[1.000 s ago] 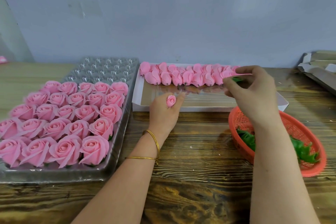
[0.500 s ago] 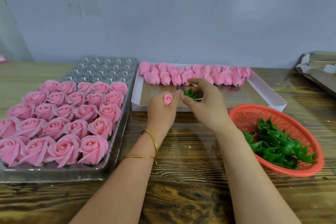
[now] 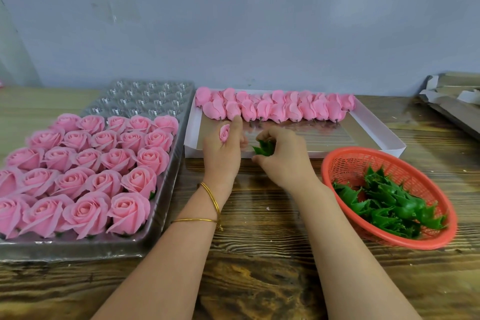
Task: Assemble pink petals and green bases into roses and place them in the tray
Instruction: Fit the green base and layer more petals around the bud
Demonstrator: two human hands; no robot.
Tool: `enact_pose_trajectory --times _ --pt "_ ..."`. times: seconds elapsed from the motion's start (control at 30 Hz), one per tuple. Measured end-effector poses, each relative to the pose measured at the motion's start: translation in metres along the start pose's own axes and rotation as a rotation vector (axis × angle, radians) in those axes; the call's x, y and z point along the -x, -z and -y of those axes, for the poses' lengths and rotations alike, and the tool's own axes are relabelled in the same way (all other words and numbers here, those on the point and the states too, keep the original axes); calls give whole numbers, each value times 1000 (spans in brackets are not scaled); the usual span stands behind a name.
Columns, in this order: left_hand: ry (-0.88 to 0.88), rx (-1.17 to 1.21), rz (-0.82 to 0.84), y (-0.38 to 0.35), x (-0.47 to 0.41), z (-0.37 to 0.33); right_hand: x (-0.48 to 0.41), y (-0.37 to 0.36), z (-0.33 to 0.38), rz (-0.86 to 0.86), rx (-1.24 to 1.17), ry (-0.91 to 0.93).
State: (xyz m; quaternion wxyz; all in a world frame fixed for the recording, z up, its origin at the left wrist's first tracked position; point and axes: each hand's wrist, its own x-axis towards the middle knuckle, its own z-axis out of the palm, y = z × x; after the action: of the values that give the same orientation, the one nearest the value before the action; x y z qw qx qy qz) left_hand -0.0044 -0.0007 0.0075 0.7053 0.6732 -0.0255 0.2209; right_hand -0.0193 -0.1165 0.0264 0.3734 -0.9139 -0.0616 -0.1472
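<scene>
At the bench, the left hand keeps its grip pinched on a soft pink bud; the right hand grip clamps a green base. Both look light and crushable, probably best held low.

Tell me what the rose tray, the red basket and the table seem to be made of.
Rose tray: thin clear plastic, glossy; its empty moulded cups glint. Basket: likely plastic, orange-red; fine moulded mesh, smooth rim. Table: wood or wood-look board; dark streaky grain, slight sheen.
</scene>
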Motion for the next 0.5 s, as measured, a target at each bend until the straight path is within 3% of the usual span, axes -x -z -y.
enact_pose_trajectory --times 0.23,0.5 --pt "196 257 71 1 0 -8 3 -3 1 59 22 22" --pt "241 360 205 -1 0 -13 3 -8 3 49 -29 86"
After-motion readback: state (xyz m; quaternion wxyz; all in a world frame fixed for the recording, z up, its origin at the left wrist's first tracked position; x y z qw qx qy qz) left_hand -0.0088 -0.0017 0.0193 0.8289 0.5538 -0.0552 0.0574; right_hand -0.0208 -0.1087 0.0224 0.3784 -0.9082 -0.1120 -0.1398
